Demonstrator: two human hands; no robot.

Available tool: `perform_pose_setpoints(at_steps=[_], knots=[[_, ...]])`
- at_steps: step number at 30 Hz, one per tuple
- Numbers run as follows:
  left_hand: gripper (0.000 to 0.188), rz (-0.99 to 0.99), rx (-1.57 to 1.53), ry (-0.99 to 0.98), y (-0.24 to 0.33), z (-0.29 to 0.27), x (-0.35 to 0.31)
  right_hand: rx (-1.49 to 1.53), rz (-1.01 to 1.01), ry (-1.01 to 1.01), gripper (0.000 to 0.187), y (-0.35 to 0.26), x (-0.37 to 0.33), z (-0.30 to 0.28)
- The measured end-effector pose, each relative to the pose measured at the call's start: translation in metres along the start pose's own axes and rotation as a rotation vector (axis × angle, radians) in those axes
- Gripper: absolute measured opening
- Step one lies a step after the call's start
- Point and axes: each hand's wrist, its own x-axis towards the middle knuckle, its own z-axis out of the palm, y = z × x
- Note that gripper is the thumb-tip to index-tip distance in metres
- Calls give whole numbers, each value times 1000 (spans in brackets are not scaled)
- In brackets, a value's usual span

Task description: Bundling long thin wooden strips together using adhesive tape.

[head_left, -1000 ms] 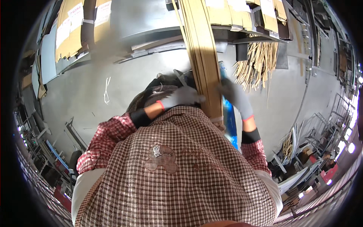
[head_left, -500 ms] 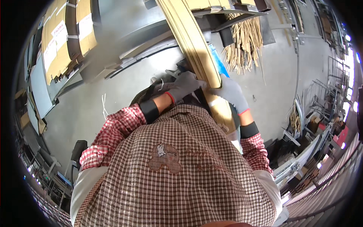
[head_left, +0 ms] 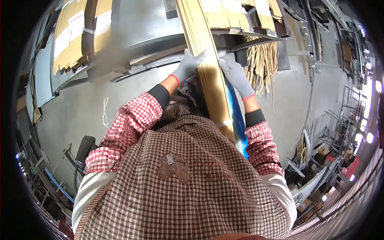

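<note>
A long bundle of tan, cardboard-like strips (head_left: 210, 80) runs from the far edge toward my apron, with a pale band around it near its close end. My left hand (head_left: 188, 67), in a grey glove with a red cuff, grips its left side, thumb lying over the top. On the opposite side my right hand (head_left: 237, 75), gloved alike, has its bent fingers against the bundle's right edge. Fingertips under the bundle are hidden. Beneath and right of it shows a glossy blue surface (head_left: 236, 110).
Ahead stands a metal table (head_left: 140, 24) carrying stacks of strapped tan cardboard (head_left: 70, 38) at left. Under its right part hangs a heap of thin tan strips (head_left: 262, 62). A white tie (head_left: 105, 112) lies on the floor (head_left: 136, 88). Racks and metal parts stand at right.
Both hands have moved forward, away from my body, along the bundle. The upper strips' near end has slid toward me, and the table appears closer.
</note>
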Motion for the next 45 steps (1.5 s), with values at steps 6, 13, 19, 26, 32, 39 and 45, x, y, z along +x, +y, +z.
perform_pose_setpoints(at_steps=[6,13,19,26,32,39,45], knots=[[39,-126,-46,-35,11,16,-23,10,113,-101,39,11,7,-1],[60,-60,-130,-188,21,4,-28,161,372,-244,31,0,15,-17],[77,-145,416,43,89,-8,-61,40,93,-342,30,-42,16,-79],[69,-382,466,-289,176,-15,-110,27,-330,-824,38,-130,19,-40],[53,-461,-84,-58,114,-75,-119,159,109,-731,33,-100,34,-107],[40,-529,101,55,15,-68,-60,-7,99,-595,19,-63,44,-137],[38,-558,148,34,16,-59,-54,32,239,-550,22,-66,41,-145]])
